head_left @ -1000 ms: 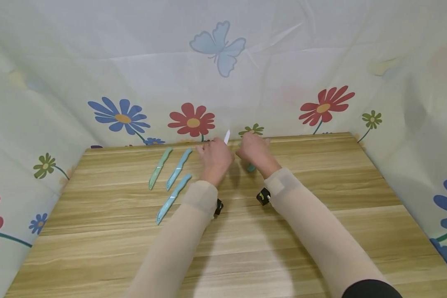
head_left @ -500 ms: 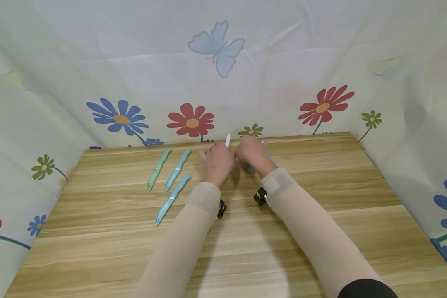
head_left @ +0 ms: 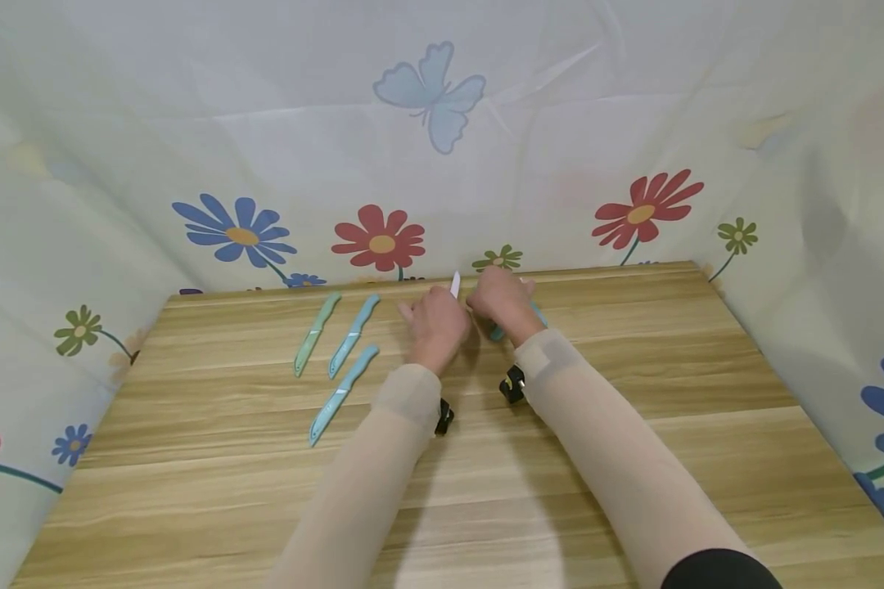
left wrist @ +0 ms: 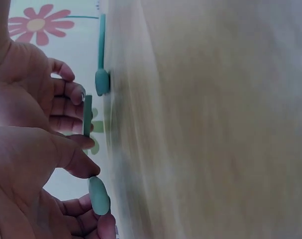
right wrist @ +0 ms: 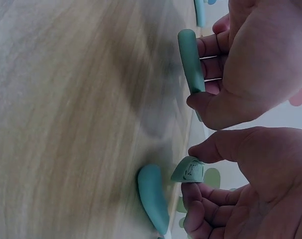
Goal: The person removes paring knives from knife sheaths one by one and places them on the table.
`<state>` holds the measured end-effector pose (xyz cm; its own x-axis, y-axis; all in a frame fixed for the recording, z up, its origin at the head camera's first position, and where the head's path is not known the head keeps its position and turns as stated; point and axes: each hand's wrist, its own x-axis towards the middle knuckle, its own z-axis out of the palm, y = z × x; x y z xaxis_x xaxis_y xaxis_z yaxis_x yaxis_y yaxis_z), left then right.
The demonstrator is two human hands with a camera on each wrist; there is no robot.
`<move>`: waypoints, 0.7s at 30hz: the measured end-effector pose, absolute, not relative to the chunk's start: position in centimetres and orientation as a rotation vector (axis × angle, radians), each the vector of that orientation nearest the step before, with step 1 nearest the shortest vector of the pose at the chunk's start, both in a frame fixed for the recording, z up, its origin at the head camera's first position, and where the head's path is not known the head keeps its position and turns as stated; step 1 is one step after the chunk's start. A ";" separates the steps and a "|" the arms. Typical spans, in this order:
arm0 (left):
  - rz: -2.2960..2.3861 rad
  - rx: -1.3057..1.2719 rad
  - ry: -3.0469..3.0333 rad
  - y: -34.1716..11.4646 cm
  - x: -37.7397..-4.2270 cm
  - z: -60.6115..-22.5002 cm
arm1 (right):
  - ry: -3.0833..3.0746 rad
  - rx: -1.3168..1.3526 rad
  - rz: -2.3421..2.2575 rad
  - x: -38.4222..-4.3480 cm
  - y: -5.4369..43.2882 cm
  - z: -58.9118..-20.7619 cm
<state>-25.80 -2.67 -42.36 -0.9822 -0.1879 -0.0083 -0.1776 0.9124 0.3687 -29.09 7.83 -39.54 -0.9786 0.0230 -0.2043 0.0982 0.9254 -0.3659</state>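
Near the far edge of the table, my left hand (head_left: 439,321) pinches the green handle (right wrist: 191,59) of a knife. Its pale blade (head_left: 455,284) points away, past the knuckles, in the head view. Close beside it, my right hand (head_left: 502,296) pinches a short green piece with an opening at its end, apparently a knife sheath (right wrist: 189,170), between thumb and fingers. The two pieces are apart. Beneath the right hand lies another blue-green knife (right wrist: 152,198), mostly covered by that hand in the head view.
On the left of the wooden table (head_left: 191,409) lie a green sheathed knife (head_left: 317,334), a blue sheathed knife (head_left: 354,336) and a nearer blue sheathed knife (head_left: 342,396). A flower-printed cloth (head_left: 280,155) stands behind the far edge and along both sides.
My left hand has shifted slightly right and toward me, the knife blade moving with it. The right hand has hardly moved. The knives on the left lie as before.
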 end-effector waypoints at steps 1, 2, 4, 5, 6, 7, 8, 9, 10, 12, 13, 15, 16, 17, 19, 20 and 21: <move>-0.586 0.283 -3.050 -2.6 -25.7 -42.3 | 2.891 0.100 -0.553 -29.1 7.8 -39.6; -0.585 0.272 -3.053 -2.5 -25.6 -42.3 | 2.895 0.109 -0.546 -29.1 7.8 -39.6; -0.582 0.249 -3.060 -2.4 -25.4 -42.3 | 2.902 0.125 -0.539 -29.0 7.8 -39.6; -0.584 0.239 -3.060 -2.3 -25.3 -42.3 | 2.902 0.132 -0.538 -29.0 7.8 -39.7; -0.589 0.230 -3.062 -2.3 -25.2 -42.3 | 2.905 0.137 -0.539 -29.0 7.7 -39.7; -0.588 0.225 -3.065 -2.2 -25.2 -42.3 | 2.908 0.141 -0.539 -29.0 7.7 -39.7; -0.585 0.223 -3.066 -2.2 -25.2 -42.3 | 2.911 0.141 -0.543 -29.0 7.7 -39.8; -0.584 0.224 -3.066 -2.1 -25.1 -42.4 | 2.912 0.142 -0.545 -28.9 7.6 -39.8; -0.582 0.224 -3.069 -2.0 -25.1 -42.4 | 2.913 0.141 -0.545 -29.0 7.6 -39.9; -0.578 0.224 -3.076 -1.9 -25.1 -42.4 | 2.918 0.135 -0.544 -29.0 7.5 -40.0; -0.570 0.225 -3.081 -1.9 -25.0 -42.3 | 2.918 0.131 -0.541 -28.9 7.5 -40.1; -0.563 0.220 -3.092 -1.7 -25.0 -42.3 | 2.922 0.125 -0.536 -28.9 7.5 -40.2; -0.555 0.215 -3.099 -1.7 -24.9 -42.2 | 2.924 0.120 -0.531 -29.0 7.6 -40.3; -0.549 0.210 -3.104 -1.6 -24.9 -42.2 | 2.927 0.116 -0.527 -29.0 7.6 -40.3; -0.534 0.202 -3.112 -1.6 -24.8 -42.2 | 2.927 0.106 -0.515 -29.0 7.6 -40.4; -0.532 0.199 -3.114 -1.5 -24.8 -42.1 | 2.925 0.102 -0.511 -29.0 7.6 -40.5; -0.527 0.198 -3.115 -1.5 -24.8 -42.1 | 2.924 0.097 -0.506 -29.0 7.7 -40.5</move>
